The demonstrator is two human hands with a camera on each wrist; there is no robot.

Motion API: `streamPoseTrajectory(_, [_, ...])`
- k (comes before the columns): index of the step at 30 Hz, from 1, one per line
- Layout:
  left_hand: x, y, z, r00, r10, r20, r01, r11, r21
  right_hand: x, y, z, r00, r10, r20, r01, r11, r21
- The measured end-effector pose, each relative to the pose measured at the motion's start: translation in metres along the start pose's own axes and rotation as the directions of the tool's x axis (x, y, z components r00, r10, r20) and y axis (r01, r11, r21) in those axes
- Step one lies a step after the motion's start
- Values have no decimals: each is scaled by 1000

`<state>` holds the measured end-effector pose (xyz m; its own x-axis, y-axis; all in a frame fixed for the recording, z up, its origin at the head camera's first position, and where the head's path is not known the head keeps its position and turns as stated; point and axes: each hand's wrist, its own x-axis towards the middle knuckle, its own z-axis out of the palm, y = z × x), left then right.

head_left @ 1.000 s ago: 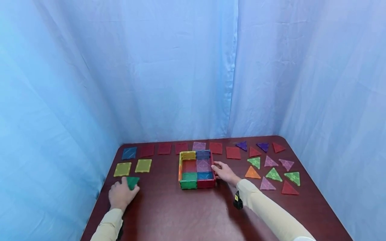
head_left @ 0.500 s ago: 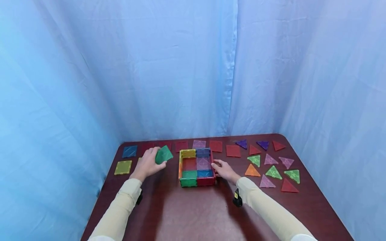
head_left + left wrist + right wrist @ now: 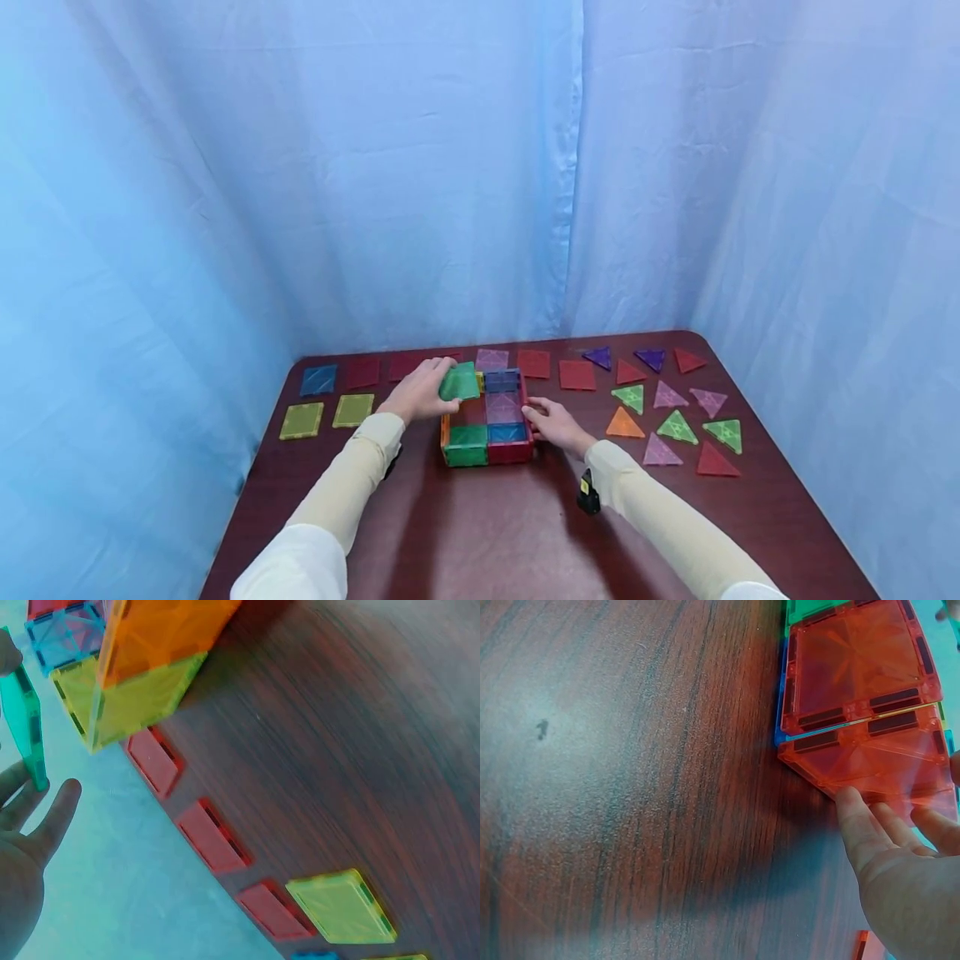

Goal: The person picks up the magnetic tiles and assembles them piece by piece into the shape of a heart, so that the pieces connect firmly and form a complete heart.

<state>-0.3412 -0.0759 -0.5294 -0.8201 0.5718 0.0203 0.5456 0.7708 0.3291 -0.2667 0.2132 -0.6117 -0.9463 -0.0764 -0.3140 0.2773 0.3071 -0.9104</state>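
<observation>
A low, open-topped box of translucent magnetic tiles (image 3: 467,455) stands mid-table, with green and red on its front side and orange on its left. My left hand (image 3: 422,392) pinches a green square magnetic tile (image 3: 461,382) tilted above the box's far left part, partly covering the yellow back wall. In the left wrist view, that green tile (image 3: 21,712) appears edge-on, apart from the orange wall (image 3: 165,637). The fingers of my right hand (image 3: 558,427) rest on the outside of the red right wall (image 3: 877,765); their tips are partly hidden in the head view.
Two yellow squares (image 3: 302,421) and a blue square (image 3: 318,380) lie at the left. Several red squares (image 3: 577,375) and a pink one (image 3: 492,360) line the far edge. Several loose triangles (image 3: 678,427) cover the right side. Blue curtains (image 3: 450,167) hang behind the table.
My left hand has carried the green square tile from the table's left side, rightward and away from me, to above the box. The right hand has stayed at the red wall.
</observation>
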Motion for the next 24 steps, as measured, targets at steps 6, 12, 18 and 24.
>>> streamPoseTrajectory(6, [13,5,9,998,31,53,-31,999,-11,-1,-2,0,1000,-3,0,3,1000,1])
streamPoseTrajectory(12, [17,5,17,995,16,99,-12,999,-45,-2,-3,0,1000,-6,-12,6,1000,2])
streamPoseTrajectory(18, [18,4,25,992,10,129,-10,1000,-2,-3,-3,2,1000,0,-19,1,1000,4])
streamPoseTrajectory(24, [15,3,29,991,3,132,-9,999,41,-3,-3,1,1000,3,-5,-3,1000,9])
